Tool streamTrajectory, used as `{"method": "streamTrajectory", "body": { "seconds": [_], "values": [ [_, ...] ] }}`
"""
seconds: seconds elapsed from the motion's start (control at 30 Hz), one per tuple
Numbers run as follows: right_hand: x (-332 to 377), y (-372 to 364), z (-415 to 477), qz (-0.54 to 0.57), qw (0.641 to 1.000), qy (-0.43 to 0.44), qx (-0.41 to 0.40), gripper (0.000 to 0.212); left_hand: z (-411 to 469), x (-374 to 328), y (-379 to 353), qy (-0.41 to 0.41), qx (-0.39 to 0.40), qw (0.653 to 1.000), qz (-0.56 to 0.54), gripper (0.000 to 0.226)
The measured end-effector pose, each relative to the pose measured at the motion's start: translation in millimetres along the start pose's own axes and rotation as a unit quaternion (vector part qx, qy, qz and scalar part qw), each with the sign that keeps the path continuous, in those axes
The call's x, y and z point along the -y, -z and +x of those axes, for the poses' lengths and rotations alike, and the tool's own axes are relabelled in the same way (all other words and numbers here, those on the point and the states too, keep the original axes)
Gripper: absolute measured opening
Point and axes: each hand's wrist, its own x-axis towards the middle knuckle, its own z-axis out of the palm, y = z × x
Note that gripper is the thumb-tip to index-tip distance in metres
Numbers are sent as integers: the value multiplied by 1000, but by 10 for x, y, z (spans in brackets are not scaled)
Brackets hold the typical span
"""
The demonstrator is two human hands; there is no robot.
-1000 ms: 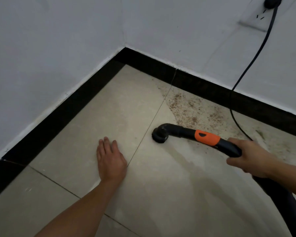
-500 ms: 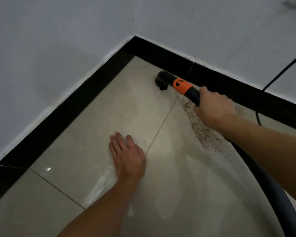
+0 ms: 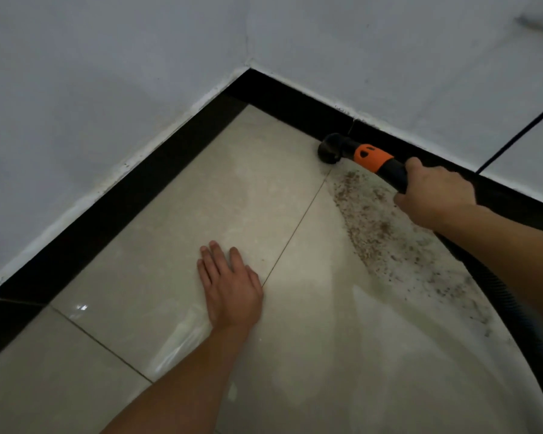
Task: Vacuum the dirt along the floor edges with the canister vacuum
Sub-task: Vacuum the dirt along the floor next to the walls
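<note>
- Head view: the left hand point(image 3: 232, 286) lies flat on the tiled floor point(image 3: 170, 245), palm down. Its fingers are straight and close together, and the forearm rises from the bottom edge.
- The right hand point(image 3: 436, 195) curls round the black vacuum wand point(image 3: 395, 173) just behind its orange collar point(image 3: 370, 158), with the arm reaching in from the right.
- The round nozzle point(image 3: 329, 150) sits on the floor against the far black baseboard point(image 3: 295, 104), at one end of a band of brown dirt point(image 3: 376, 227).
- The ribbed hose point(image 3: 521, 314) trails along the floor's right side.
</note>
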Motion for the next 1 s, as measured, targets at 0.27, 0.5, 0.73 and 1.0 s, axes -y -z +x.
{"method": "streamTrajectory", "body": {
  "seconds": [0.27, 0.5, 0.73, 1.0],
  "values": [
    [-592, -86, -200, 287, 938, -150, 126, 28, -17, 13, -3, -3, -13, 1000, -6, 51],
    [-546, -159, -199, 470, 846, -177, 178, 21, -22, 6, -3, -2, -17, 1000, -1, 50],
    [-456, -144, -201, 456, 854, -122, 218, 20, -13, 6, -8, -2, -23, 1000, 1, 48],
    [-954, -53, -334, 374, 899, -139, 179, 15, -17, 18, -24, -6, -29, 1000, -8, 47]
  ]
}}
